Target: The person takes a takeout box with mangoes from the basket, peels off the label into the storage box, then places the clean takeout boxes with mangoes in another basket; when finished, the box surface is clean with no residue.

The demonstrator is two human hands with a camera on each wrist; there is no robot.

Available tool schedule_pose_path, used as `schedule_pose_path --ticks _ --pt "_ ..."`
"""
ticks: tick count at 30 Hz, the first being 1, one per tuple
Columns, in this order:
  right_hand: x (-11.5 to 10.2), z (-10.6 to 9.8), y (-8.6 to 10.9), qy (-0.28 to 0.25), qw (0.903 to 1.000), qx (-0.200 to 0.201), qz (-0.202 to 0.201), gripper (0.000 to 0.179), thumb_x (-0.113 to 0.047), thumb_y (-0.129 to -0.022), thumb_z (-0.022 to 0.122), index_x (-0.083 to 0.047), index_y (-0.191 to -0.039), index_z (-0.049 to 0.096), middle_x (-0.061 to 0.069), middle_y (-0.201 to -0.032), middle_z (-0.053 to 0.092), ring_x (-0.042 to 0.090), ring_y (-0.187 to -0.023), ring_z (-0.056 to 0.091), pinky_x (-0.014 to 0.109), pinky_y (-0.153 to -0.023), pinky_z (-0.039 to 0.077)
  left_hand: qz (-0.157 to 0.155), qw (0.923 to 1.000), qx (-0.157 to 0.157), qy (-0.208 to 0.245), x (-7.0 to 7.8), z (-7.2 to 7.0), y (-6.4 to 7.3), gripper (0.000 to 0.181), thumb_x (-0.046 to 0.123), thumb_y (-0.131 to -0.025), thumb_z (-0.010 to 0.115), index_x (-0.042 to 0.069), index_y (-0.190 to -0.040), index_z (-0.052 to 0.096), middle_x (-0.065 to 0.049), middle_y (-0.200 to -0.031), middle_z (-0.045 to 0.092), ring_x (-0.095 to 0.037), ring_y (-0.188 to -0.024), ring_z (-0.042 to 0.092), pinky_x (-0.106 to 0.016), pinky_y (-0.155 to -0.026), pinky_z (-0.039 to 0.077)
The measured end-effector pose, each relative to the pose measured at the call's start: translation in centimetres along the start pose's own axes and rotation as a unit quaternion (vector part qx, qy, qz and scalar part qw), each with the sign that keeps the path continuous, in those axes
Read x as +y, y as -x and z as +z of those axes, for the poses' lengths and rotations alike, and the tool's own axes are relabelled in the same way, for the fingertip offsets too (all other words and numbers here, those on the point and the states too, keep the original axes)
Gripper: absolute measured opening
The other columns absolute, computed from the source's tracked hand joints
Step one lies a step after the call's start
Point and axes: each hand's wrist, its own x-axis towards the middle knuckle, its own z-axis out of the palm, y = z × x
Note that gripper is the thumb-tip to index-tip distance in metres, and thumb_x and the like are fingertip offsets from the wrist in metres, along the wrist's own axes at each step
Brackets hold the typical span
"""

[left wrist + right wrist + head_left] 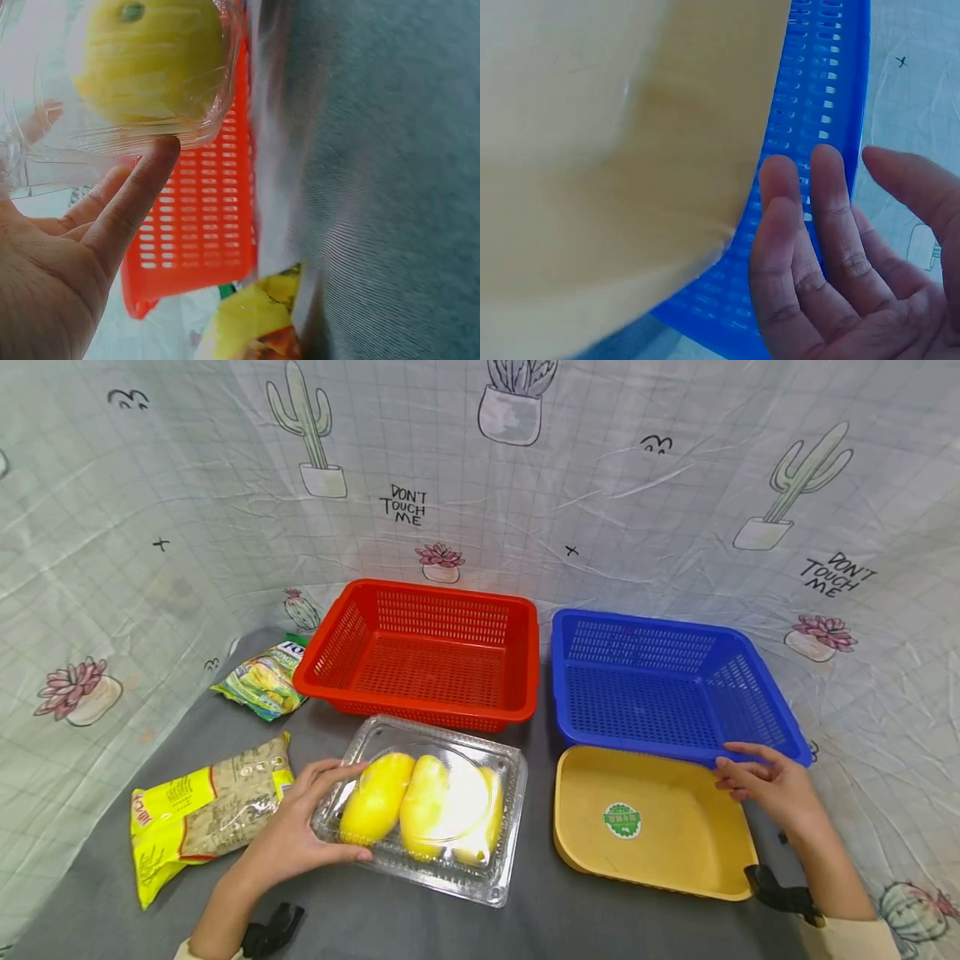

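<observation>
A clear plastic clamshell box (510, 827) holds three yellow fruits (423, 797) that look like mangoes; glare covers part of its lid. My left hand (307, 831) holds the box by its left end, thumb at the near side and fingers at the far side. Up close in the left wrist view, the fingers (131, 202) touch the plastic wall. On the right, my right hand (768, 785) is over the back right corner of a yellow plastic tray (675, 827) with a green sticker. Its fingers (832, 202) are loosely bent and hold nothing.
Behind the box stands a red perforated basket (442, 672). A blue perforated basket (637, 693) sits behind the tray. To the left lie a yellow-and-clear food bag (217, 810) and a green-and-yellow packet (266, 681). A printed cloth (480, 510) hangs around the grey table.
</observation>
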Motion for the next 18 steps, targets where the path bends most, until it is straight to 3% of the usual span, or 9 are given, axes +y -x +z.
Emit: schedule_pose_path --ticks 6,14,18 --pt "0.3 -0.1 -0.4 -0.008 0.9997 -0.002 0.022 0.045 -0.023 -0.098 0.061 0.008 -0.128 0.049 -0.008 -0.08 0.073 0.01 -0.072 0.071 0.027 -0.063 0.057 0.017 0.9998 -0.006 0.002 0.8 -0.1 -0.3 0.099 0.036 -0.054 0.096 0.029 -0.142 0.05 -0.004 -0.138 0.04 -0.026 -0.123 0.039 -0.065 -0.086 0.04" --pt "0.3 -0.3 -0.4 -0.039 0.9988 -0.001 0.031 0.032 -0.021 -0.096 0.063 -0.003 -0.121 0.055 -0.007 -0.079 0.073 0.01 -0.071 0.071 0.025 -0.063 0.057 0.059 0.998 -0.006 0.021 2.3 -0.6 -1.4 0.101 0.032 -0.052 0.097 0.024 -0.142 0.05 -0.003 -0.137 0.043 -0.017 -0.124 0.038 -0.065 -0.087 0.043" --pt "0.1 -0.2 -0.4 -0.03 0.9989 0.001 0.035 0.046 -0.024 -0.097 0.062 0.007 -0.127 0.049 -0.008 -0.079 0.073 0.009 -0.071 0.071 0.026 -0.063 0.057 0.061 0.9978 -0.008 0.023 2.8 -0.8 -2.1 0.1 0.03 -0.053 0.097 0.024 -0.142 0.05 -0.004 -0.139 0.041 -0.017 -0.124 0.036 -0.066 -0.087 0.043"
